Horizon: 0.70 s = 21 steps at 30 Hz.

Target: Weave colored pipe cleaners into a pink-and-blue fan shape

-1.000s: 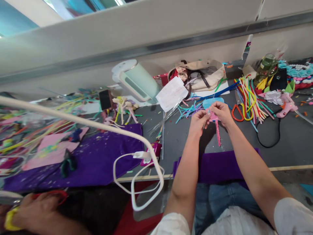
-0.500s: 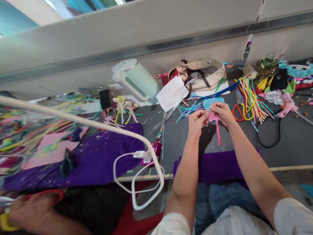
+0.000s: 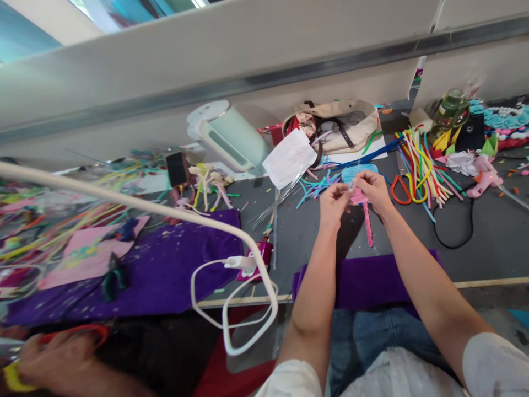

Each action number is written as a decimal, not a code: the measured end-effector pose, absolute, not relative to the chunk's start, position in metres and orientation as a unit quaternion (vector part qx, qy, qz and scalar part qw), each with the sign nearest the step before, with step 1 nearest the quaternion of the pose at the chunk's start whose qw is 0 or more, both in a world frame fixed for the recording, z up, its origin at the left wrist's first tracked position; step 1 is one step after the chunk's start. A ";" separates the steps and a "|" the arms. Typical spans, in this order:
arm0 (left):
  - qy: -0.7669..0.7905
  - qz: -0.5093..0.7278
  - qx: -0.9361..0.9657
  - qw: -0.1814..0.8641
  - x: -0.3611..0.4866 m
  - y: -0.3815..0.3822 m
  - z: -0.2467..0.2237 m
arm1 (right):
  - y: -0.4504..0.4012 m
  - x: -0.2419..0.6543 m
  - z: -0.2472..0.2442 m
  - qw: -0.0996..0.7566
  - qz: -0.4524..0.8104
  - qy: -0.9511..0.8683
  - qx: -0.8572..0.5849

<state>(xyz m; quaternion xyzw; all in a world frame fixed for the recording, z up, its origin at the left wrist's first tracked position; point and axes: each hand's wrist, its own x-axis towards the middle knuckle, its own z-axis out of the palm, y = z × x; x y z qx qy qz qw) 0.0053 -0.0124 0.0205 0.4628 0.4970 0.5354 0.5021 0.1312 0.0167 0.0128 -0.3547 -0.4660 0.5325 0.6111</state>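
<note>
My left hand and my right hand meet above the dark table, thumbs and fingers pinched together. Whatever lies between the fingertips is too small to make out; a light blue bit shows there. Just behind and below them lies a flat piece made of pipe cleaners, with a blue rounded top and a pink lower part with a stem. My hands cover part of it. Light blue pipe cleaner pieces lie left of it. To the right are orange-handled scissors beside a bundle of coloured pipe cleaners.
A pink glue gun with a black cord lies at right. Behind stand a pale green cylinder, a paper sheet and a beige bag. A white cable hangs at left, near another person's hand with red-handled scissors.
My two hands keep pinching at nearly the same spot, with slight finger movement. The right hand's fingers are a little lower and closer in. The other person's hand has shifted slightly.
</note>
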 end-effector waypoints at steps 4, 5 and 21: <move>0.538 0.553 0.585 0.250 0.006 -0.011 0.012 | 0.021 0.130 0.007 0.622 0.475 -0.498 -0.373; 0.537 0.550 0.598 0.226 0.005 -0.011 0.011 | 0.020 0.131 0.008 0.616 0.484 -0.501 -0.368; 0.405 0.428 0.393 0.705 -0.012 -0.013 0.031 | 0.008 0.138 0.025 0.542 0.621 -0.490 -0.283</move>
